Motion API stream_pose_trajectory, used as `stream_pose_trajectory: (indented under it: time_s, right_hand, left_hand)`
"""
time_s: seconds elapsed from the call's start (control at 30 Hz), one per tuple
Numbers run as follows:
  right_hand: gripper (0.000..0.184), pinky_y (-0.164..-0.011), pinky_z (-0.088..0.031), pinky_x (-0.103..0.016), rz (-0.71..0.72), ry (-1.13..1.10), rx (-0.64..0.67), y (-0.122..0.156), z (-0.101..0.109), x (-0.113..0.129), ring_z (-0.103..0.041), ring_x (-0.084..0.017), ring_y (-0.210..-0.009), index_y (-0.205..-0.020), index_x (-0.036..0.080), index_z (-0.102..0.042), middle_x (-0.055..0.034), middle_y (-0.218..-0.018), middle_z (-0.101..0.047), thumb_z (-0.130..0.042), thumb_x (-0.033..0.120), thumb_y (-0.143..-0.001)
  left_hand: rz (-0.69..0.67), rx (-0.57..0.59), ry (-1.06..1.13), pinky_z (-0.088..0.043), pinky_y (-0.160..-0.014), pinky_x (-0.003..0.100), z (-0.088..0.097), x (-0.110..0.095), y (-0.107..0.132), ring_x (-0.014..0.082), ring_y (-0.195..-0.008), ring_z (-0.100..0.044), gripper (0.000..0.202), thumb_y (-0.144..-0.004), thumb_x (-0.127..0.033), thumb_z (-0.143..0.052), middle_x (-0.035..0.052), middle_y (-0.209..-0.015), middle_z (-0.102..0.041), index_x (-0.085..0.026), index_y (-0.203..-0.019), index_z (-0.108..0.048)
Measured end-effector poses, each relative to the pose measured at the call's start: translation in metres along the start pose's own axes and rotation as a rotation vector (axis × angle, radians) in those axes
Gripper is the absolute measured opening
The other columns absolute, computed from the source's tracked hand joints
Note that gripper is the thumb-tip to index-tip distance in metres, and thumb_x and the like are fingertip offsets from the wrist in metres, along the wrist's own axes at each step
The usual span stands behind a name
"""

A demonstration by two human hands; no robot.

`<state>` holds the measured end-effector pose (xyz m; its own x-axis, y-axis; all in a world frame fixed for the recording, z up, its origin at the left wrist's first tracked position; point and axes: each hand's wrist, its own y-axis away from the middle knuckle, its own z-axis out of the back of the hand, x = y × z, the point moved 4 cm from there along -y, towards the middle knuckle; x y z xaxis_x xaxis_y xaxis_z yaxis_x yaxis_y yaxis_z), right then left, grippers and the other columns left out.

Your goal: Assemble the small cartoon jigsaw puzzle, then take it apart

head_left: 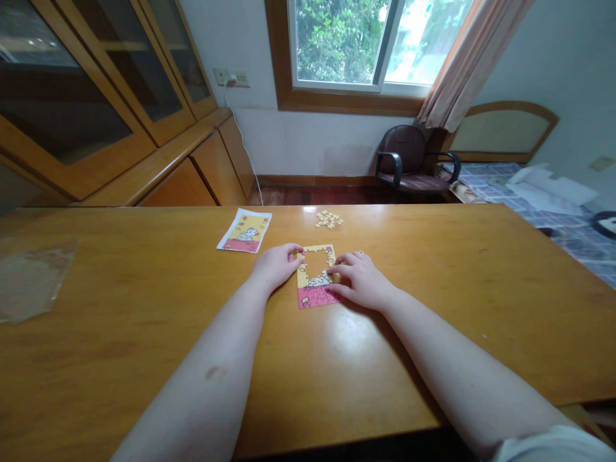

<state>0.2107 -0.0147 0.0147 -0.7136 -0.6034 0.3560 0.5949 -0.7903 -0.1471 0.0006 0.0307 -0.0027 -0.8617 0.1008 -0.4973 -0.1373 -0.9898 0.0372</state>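
**Hands on the puzzle**

Your wooden table (433,289) bears the half-built puzzle (315,289) at its middle. Your right hand (360,280) rests loosely open on its right side. Your left hand (275,264) curls at its left edge, grip unclear. Loose pieces (328,219) lie beyond.

No legible text; puzzle (315,277) and reference card (244,231) show cartoon print only.

Daylight from the window (380,42) lights the room evenly but softly. A pale glare patch sits on the table (332,346) near its front edge. The window panes blow out white, and the wide lens bends the frame's edges.
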Motion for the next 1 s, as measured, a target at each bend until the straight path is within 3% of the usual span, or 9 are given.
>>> stream_pose_trajectory:
  time_s: [0.4,0.73,0.83,1.0]
  right_hand:
    - [0.036,-0.093,-0.033,-0.041,-0.021,0.022,0.014,-0.001,0.002,0.0,-0.048,-0.023,-0.101,-0.117,0.026,-0.063,-0.0087,-0.11,-0.057,-0.054,0.046,-0.089]
    - [0.026,-0.084,-0.04,-0.032,-0.324,0.164,-0.199,0.007,0.031,-0.041,-0.058,-0.022,-0.095,-0.102,0.017,-0.065,-0.0095,-0.102,-0.066,-0.042,0.017,-0.091]
    - [0.024,-0.079,-0.041,-0.028,-0.342,0.204,-0.143,0.01,0.036,-0.045,-0.061,-0.02,-0.092,-0.098,0.019,-0.067,-0.0082,-0.099,-0.067,-0.044,0.019,-0.091]
    - [0.02,-0.069,-0.04,-0.026,-0.254,0.253,0.103,0.013,0.031,-0.038,-0.062,-0.017,-0.077,-0.089,0.022,-0.07,-0.005,-0.09,-0.068,-0.051,0.02,-0.086]
  left_hand:
    - [0.002,-0.003,-0.011,-0.035,-0.058,0.026,0.0,0.001,0.0,0.0166,-0.07,-0.059,0.034,-0.079,-0.045,-0.057,-0.0005,-0.075,-0.065,-0.029,-0.107,-0.067]
    - [0.001,0.007,0.006,-0.032,-0.055,0.026,0.002,0.0,0.001,0.0165,-0.069,-0.058,0.033,-0.079,-0.045,-0.057,-0.0001,-0.075,-0.065,-0.029,-0.105,-0.067]
    - [0.001,0.008,0.011,-0.033,-0.056,0.026,0.001,0.0,0.001,0.0165,-0.07,-0.058,0.032,-0.079,-0.045,-0.056,-0.0004,-0.076,-0.065,-0.03,-0.105,-0.067]
    - [0.008,0.012,0.006,-0.034,-0.056,0.026,0.002,-0.001,0.001,0.0166,-0.07,-0.059,0.033,-0.079,-0.044,-0.056,0.0002,-0.076,-0.065,-0.029,-0.106,-0.067]
